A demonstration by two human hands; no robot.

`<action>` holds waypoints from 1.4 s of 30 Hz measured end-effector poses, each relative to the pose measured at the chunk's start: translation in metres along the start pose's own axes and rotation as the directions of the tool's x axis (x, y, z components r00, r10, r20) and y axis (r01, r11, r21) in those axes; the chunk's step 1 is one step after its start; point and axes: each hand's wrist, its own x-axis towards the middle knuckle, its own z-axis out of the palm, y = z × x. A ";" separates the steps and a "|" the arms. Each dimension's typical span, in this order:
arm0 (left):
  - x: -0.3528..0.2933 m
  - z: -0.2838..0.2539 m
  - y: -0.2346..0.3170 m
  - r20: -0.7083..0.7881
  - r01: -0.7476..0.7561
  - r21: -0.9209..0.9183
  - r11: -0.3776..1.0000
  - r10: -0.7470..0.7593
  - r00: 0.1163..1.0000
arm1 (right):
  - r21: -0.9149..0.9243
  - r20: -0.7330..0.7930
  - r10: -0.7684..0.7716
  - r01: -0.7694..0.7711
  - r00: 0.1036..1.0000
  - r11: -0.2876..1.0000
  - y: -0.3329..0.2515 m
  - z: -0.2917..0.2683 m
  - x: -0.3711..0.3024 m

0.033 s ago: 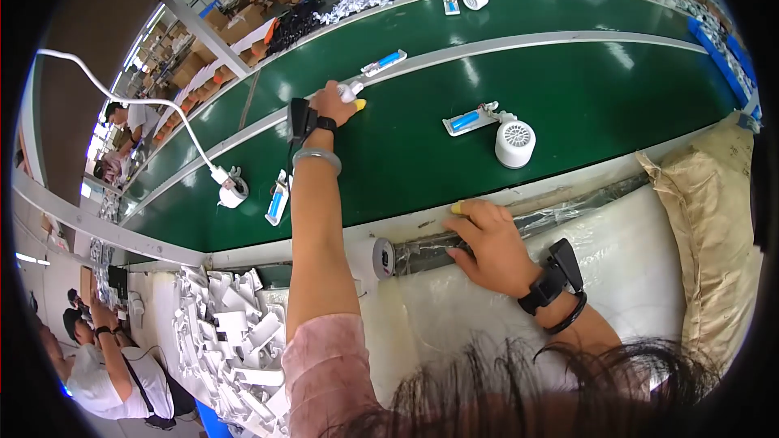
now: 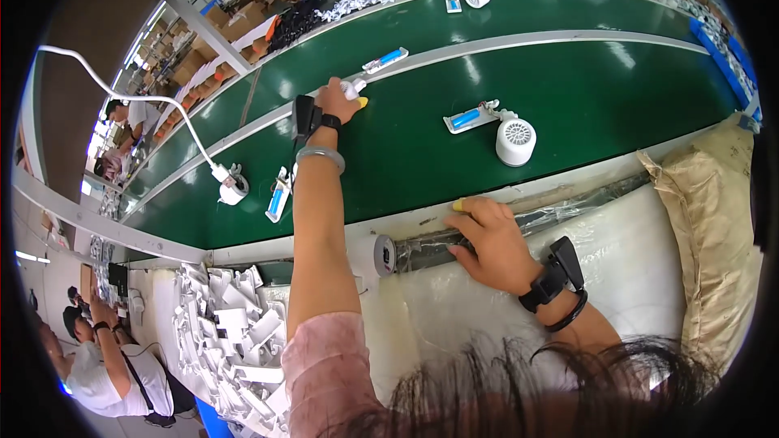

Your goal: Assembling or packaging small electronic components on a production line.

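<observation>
My left hand reaches over the green conveyor belt, its fingers closed around a small white round housing at the metal divider. Just beyond it lies a white plate with a blue battery cell. My right hand rests on the belt's near edge, fingers apart and holding nothing. In front of it on the belt stands a white cylindrical housing with a slotted top, joined to a plate with a blue cell. Yellow covers show on a fingertip of each hand.
At left, a white cable hangs down to another housing, near another blue-celled plate. White plastic parts are heaped beside my left arm. A white cylinder sits by the near edge. A brown sack stands at right.
</observation>
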 end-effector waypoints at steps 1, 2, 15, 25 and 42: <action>-0.005 0.006 -0.005 -0.122 -0.058 0.034 0.998 0.062 0.991 | 0.019 -0.005 -0.004 0.005 1.000 1.000 0.000 0.001 0.000; -0.006 0.002 -0.010 -0.133 -0.054 0.034 0.998 0.058 0.989 | 0.028 -0.013 -0.013 0.014 1.000 1.000 -0.001 0.001 0.001; -0.245 -0.114 0.113 0.577 0.440 -0.789 0.428 0.272 0.770 | 0.885 0.272 0.337 -0.372 0.901 0.279 0.013 -0.008 0.005; -0.347 -0.079 0.145 0.059 -0.151 -0.697 0.701 0.266 0.962 | 0.844 0.465 0.186 -0.497 0.865 0.203 0.012 -0.026 0.009; -0.341 -0.074 0.111 0.175 -0.045 -0.853 0.520 0.366 0.914 | 0.722 0.681 -0.209 -0.596 0.701 0.353 -0.014 -0.069 0.008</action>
